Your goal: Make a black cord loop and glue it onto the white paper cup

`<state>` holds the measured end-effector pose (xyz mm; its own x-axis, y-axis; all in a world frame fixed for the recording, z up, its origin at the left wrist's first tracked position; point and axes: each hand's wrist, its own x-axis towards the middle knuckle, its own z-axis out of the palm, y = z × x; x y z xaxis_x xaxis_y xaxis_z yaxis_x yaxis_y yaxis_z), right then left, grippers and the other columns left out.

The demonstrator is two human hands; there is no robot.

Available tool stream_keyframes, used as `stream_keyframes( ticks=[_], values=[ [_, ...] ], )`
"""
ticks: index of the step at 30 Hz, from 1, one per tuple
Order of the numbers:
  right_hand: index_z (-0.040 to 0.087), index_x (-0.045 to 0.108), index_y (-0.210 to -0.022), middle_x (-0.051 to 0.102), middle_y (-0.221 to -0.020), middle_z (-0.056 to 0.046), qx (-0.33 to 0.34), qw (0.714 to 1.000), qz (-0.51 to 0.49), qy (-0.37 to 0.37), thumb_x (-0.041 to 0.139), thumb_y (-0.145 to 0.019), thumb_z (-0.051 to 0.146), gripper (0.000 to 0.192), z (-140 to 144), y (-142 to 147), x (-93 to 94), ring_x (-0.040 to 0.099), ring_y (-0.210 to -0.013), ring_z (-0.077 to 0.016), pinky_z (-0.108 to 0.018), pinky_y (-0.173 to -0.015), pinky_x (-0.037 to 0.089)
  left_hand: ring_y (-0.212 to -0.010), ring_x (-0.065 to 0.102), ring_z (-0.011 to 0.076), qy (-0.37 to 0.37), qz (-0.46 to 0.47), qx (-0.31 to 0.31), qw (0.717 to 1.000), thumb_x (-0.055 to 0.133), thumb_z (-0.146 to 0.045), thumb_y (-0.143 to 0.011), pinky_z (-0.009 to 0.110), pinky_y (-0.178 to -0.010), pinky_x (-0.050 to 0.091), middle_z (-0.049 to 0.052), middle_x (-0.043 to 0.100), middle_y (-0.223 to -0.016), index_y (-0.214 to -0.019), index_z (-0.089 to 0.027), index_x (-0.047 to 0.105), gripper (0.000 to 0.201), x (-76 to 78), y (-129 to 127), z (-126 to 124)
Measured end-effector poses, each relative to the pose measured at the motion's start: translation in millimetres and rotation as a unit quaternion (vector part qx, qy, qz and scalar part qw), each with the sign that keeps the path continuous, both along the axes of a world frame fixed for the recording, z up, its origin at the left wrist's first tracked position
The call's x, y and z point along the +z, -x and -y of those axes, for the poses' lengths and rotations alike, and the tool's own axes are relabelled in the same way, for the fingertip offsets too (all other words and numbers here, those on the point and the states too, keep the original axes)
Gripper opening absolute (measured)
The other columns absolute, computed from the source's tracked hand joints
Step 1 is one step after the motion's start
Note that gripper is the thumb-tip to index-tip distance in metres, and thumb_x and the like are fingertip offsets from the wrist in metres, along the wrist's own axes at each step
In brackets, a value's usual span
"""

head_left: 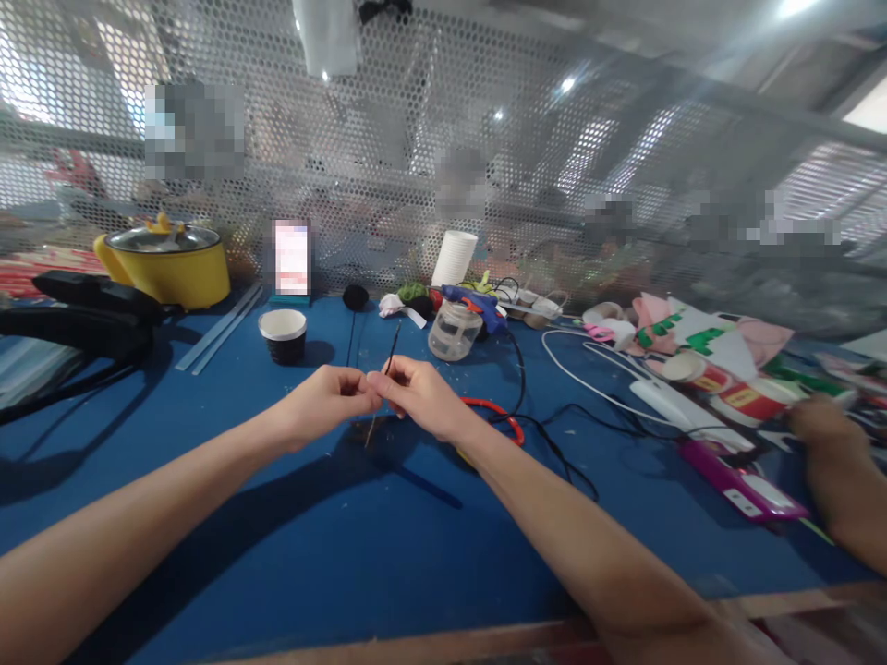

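In front of me, both hands meet with closed fingertips around a thin dark strand. Its dark upper end points up and away, and a thinner, lighter tail hangs below the fingers. My left hand pinches from the left side, knuckles up. My right hand grips the strand just above, thumb against forefinger. Whether it is wire or yarn I cannot tell. Beyond the hands lies a black ball of yarn with a dark line trailing from it. A red curved handle shows partly behind my right wrist.
A black-and-white paper cup, clear jar, blue glue gun and lit phone stand behind. At left is a yellow pot. Cables, a purple power strip and another person's arm are at right.
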<state>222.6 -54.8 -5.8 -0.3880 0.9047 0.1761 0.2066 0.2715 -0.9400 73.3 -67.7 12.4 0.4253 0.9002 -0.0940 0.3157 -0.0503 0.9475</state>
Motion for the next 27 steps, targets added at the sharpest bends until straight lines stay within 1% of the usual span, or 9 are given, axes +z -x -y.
stream_keyframes(
  ticks=[3,5,7,9,13,15,18,22,27],
  values=[
    [0.018,0.046,-0.071,0.046,-0.057,0.004,0.071,0.994,-0.062,0.050,0.055,-0.070,0.047,0.031,-0.6,-2.8,2.8,0.044,-0.049,-0.0072,-0.020,-0.042,0.036,-0.044,0.024,0.0041,0.040,0.020,-0.008,0.999,0.058,-0.031,-0.065,0.021,-0.042,0.017,-0.007,0.036,-0.049,-0.060,-0.013,0.051,0.020,4.8,0.3,1.8],
    [0.017,0.045,-0.069,0.047,-0.056,0.005,0.083,0.993,-0.062,0.064,0.057,-0.069,0.046,0.031,-1.1,-4.5,3.2,0.044,-0.048,-0.0067,-0.019,-0.042,0.036,-0.043,0.023,0.0039,0.052,0.016,-0.014,0.998,0.058,-0.031,-0.065,0.021,-0.042,0.016,-0.007,0.036,-0.048,-0.062,-0.013,0.054,0.020,6.7,0.8,2.1],
    [0.017,0.044,-0.067,0.045,-0.052,0.005,0.076,0.994,-0.045,0.059,0.056,-0.070,0.045,0.030,-2.0,-5.7,2.1,0.042,-0.045,-0.0060,-0.019,-0.042,0.035,-0.043,0.023,0.0041,0.044,0.001,-0.020,0.999,0.057,-0.033,-0.067,0.021,-0.041,0.015,-0.007,0.035,-0.048,-0.066,-0.012,0.056,0.021,7.1,1.7,1.6],
    [0.017,0.044,-0.067,0.044,-0.050,0.006,0.065,0.996,-0.031,0.046,0.054,-0.073,0.044,0.029,-3.1,-6.4,0.5,0.040,-0.043,-0.0056,-0.019,-0.042,0.034,-0.044,0.025,0.0044,0.019,-0.016,-0.027,0.999,0.054,-0.033,-0.069,0.021,-0.042,0.017,-0.007,0.036,-0.050,-0.067,-0.012,0.057,0.022,6.4,2.8,0.6],
    [0.016,0.045,-0.068,0.043,-0.048,0.007,0.050,0.998,-0.009,0.021,0.051,-0.076,0.042,0.028,-3.5,-6.5,-0.4,0.039,-0.041,-0.0053,-0.019,-0.041,0.033,-0.051,0.034,0.0062,-0.045,-0.041,-0.031,0.998,0.053,-0.031,-0.069,0.021,-0.048,0.025,-0.005,0.044,-0.056,-0.065,-0.012,0.055,0.020,5.0,4.6,-1.5],
    [0.016,0.044,-0.067,0.042,-0.047,0.007,0.037,0.999,0.005,0.014,0.050,-0.076,0.042,0.028,-2.4,-6.0,1.0,0.038,-0.040,-0.0052,-0.019,-0.041,0.032,-0.054,0.036,0.0073,-0.060,-0.056,-0.027,0.996,0.052,-0.031,-0.069,0.021,-0.051,0.028,-0.004,0.045,-0.058,-0.064,-0.013,0.054,0.019,5.0,4.8,-1.9],
    [0.017,0.044,-0.066,0.042,-0.045,0.007,0.016,0.999,0.028,0.000,0.050,-0.076,0.043,0.029,0.0,-4.7,4.0,0.038,-0.039,-0.0054,-0.019,-0.040,0.030,-0.054,0.037,0.0080,-0.067,-0.067,-0.020,0.995,0.052,-0.032,-0.068,0.022,-0.052,0.029,-0.004,0.046,-0.058,-0.064,-0.013,0.053,0.020,5.0,4.2,-2.0],
    [0.017,0.044,-0.062,0.040,-0.044,0.007,-0.016,0.998,0.057,-0.033,0.052,-0.074,0.045,0.031,1.8,-2.0,5.3,0.035,-0.039,-0.0056,-0.020,-0.040,0.027,-0.053,0.037,0.0078,-0.062,-0.056,-0.003,0.996,0.054,-0.032,-0.066,0.022,-0.051,0.028,-0.005,0.043,-0.054,-0.061,-0.013,0.052,0.019,2.0,2.6,-2.0],
    [0.017,0.044,-0.059,0.041,-0.047,0.006,-0.038,0.997,0.049,-0.034,0.054,-0.071,0.047,0.034,1.5,0.3,2.5,0.035,-0.041,-0.0060,-0.020,-0.040,0.027,-0.050,0.033,0.0067,-0.046,-0.035,0.002,0.998,0.055,-0.033,-0.066,0.021,-0.048,0.024,-0.006,0.039,-0.052,-0.061,-0.013,0.052,0.020,-1.4,1.1,-2.5]
  ],
)
